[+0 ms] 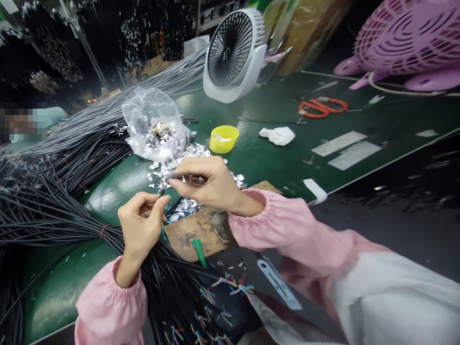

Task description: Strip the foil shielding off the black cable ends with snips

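My left hand [141, 221] is closed around the end of a thin black cable [161, 192], thumb pressed against the fingers. Just above it, my right hand [212, 184] pinches at the wires by the cable's tip; fingertips hide exactly what it holds. Small silvery metal pieces [189, 207] lie heaped under and around both hands, with bits of blue wire among them. Below my right wrist sits a worn brown board [196, 235] with a green clip-like piece [199, 252] on it. Black cables with coloured wire ends [215, 292] hang over the table edge towards me.
An open plastic bag [153, 112] of metal pieces stands behind my hands. Bundles of black cable [104, 231] cover the left side. Further back are a yellow cup [224, 139], a white fan [233, 52], red-handled scissors [321, 107] and a pink fan [409, 38]. A co-worker [39, 122] is at far left.
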Tool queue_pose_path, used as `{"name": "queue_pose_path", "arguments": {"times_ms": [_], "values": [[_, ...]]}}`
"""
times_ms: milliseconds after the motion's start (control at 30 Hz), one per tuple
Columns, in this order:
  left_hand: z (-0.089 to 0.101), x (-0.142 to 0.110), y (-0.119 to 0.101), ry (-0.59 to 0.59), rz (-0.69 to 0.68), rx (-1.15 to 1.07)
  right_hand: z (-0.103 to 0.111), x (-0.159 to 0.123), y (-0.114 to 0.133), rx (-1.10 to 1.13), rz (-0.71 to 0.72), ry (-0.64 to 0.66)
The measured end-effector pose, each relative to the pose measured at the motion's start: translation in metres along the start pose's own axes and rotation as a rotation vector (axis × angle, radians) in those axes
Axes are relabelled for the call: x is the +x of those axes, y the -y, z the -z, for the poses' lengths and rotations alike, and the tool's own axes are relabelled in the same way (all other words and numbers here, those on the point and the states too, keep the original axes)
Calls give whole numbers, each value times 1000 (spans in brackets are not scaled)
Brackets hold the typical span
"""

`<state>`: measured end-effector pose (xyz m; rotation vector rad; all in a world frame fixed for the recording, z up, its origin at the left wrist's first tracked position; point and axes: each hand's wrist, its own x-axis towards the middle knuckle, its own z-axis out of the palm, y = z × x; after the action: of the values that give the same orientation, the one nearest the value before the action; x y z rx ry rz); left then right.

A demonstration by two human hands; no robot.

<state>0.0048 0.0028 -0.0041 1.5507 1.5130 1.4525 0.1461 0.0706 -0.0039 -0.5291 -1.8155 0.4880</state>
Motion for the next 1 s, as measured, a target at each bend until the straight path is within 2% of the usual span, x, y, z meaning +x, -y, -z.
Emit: {"name": "queue_pose_path", "arguments": {"times_ms": [267, 700, 833, 1000], "values": [[-1, 0, 3, -52, -25, 54, -1, -3, -1, -53, 15, -1], [0, -1, 3, -62, -18, 59, 0, 0, 4, 42, -125, 55], [1, 0, 1, -34, -13, 36, 0, 1, 3, 114, -205, 75], [2, 0, 0, 24, -40, 34, 2, 4, 3, 238, -379, 99]]}}
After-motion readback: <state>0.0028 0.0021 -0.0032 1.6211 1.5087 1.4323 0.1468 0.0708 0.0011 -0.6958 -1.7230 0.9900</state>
